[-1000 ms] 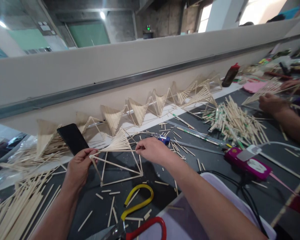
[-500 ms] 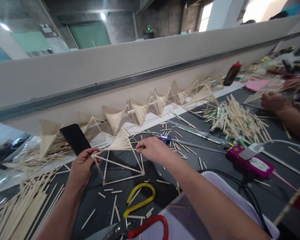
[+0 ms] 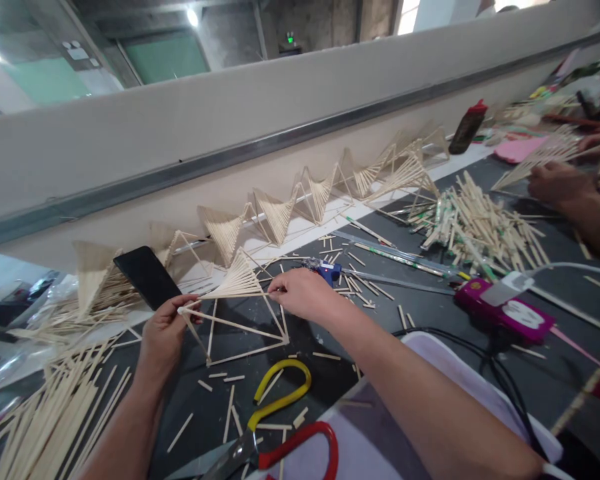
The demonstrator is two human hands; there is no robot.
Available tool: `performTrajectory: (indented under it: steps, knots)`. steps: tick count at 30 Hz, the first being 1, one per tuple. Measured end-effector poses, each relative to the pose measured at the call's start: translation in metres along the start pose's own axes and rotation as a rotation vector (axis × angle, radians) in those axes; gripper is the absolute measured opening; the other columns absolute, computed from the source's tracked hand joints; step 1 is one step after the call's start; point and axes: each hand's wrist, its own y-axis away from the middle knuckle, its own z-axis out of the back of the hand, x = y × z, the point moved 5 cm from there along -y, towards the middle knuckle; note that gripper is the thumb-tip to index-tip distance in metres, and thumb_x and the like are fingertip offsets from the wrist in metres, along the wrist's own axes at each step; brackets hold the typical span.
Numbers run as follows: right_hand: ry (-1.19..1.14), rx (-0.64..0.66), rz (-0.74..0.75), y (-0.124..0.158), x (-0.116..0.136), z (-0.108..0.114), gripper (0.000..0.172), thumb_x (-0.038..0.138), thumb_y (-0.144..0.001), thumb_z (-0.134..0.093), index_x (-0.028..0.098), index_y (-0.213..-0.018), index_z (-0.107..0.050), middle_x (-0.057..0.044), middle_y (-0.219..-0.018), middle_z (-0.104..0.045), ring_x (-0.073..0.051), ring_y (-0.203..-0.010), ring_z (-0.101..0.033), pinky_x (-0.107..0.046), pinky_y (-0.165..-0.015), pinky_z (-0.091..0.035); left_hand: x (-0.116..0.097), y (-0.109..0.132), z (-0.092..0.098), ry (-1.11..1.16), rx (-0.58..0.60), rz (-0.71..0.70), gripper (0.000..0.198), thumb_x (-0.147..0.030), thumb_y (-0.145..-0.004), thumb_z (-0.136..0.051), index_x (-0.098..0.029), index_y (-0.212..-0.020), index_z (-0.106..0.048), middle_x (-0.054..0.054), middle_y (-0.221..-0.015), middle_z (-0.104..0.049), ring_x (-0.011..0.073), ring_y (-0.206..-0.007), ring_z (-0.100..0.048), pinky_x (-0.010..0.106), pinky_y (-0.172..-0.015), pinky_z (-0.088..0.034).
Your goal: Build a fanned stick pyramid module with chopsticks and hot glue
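A stick frame (image 3: 245, 325) with a fan of thin wooden sticks on its upper side stands on the dark table. My left hand (image 3: 166, 333) grips its left corner between thumb and fingers. At the right end of the fan, my right hand (image 3: 300, 292) pinches the tip of a wooden stick (image 3: 245, 295) lying along the fan's near edge. Just beyond my right hand is a blue glue gun (image 3: 329, 270), partly hidden by it. A black phone (image 3: 147, 277) leans behind my left hand.
Scissors (image 3: 250, 440) with yellow and red handles lie in front. Long sticks (image 3: 55, 413) cover the left; a stick pile (image 3: 480, 230) and magenta device (image 3: 503, 310) are right. Finished-looking fan frames (image 3: 277, 217) line the wall. Another person's hand (image 3: 563, 183) works at far right.
The camera view has shifted slightly. My right hand has moved a little left along the frame, its fingers still pinching at the stick's end. My left hand keeps its hold.
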Motion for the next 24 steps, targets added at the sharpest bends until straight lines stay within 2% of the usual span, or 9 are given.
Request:
performTrajectory:
  steps: [9, 15, 20, 24]
  knots:
    - [-0.032, -0.031, 0.008, -0.003, -0.003, -0.010, 0.019, 0.028, -0.080, -0.053, 0.026, -0.087, -0.071, 0.000, -0.088, -0.070, -0.014, -0.080, -0.060, -0.024, -0.064, -0.038, 0.006, 0.001, 0.000, 0.022, 0.003, -0.014, 0.035, -0.038, -0.065, -0.069, -0.019, -0.093, -0.063, 0.002, -0.070, -0.068, 0.0186, -0.070, -0.066, 0.027, -0.069, -0.049]
    - [-0.027, -0.054, 0.017, -0.005, -0.003, -0.017, 0.022, 0.029, -0.082, -0.051, 0.027, -0.093, -0.070, 0.000, -0.090, -0.070, -0.014, -0.081, -0.060, -0.024, -0.065, -0.039, 0.008, 0.001, -0.002, 0.041, 0.022, -0.025, 0.036, -0.040, -0.064, -0.070, -0.019, -0.093, -0.063, 0.004, -0.079, -0.069, 0.0188, -0.071, -0.066, 0.029, -0.070, -0.050]
    - [0.017, -0.036, -0.031, -0.004, 0.000, -0.014, 0.022, 0.031, -0.082, -0.052, 0.027, -0.094, -0.070, -0.001, -0.091, -0.071, -0.016, -0.083, -0.061, -0.024, -0.067, -0.041, 0.007, 0.003, -0.004, 0.082, 0.015, 0.004, 0.040, -0.043, -0.062, -0.071, -0.018, -0.092, -0.062, 0.005, -0.078, -0.068, 0.0212, -0.070, -0.066, 0.031, -0.069, -0.051]
    - [-0.019, -0.055, -0.010, -0.005, -0.001, -0.017, 0.024, 0.033, -0.083, -0.050, 0.027, -0.097, -0.070, -0.001, -0.098, -0.070, -0.016, -0.090, -0.062, -0.023, -0.073, -0.043, 0.009, 0.002, -0.004, 0.088, 0.019, 0.009, 0.041, -0.044, -0.062, -0.071, -0.019, -0.093, -0.063, 0.004, -0.077, -0.068, 0.0202, -0.069, -0.066, 0.030, -0.069, -0.050]
